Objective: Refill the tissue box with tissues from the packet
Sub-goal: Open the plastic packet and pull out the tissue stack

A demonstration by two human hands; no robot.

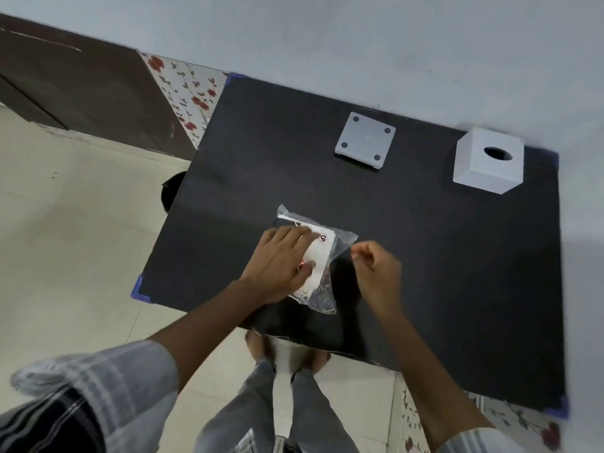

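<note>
A clear plastic packet of white tissues (322, 256) lies near the front middle of the black table (425, 256). My left hand (277, 263) lies flat on top of the packet and presses it down. My right hand (376, 273) pinches the packet's clear plastic edge at its right side. The white cube-shaped tissue box (488, 165), with a round hole in its top, stands at the far right of the table. Its flat white base panel (365, 139), with a dark dot at each corner, lies apart at the back middle.
The table stands against a pale wall. A dark round bin (171, 191) sits on the floor at the table's left edge. A dark wooden cabinet (81, 93) is at the far left. My feet (287, 351) stand at the table's front edge.
</note>
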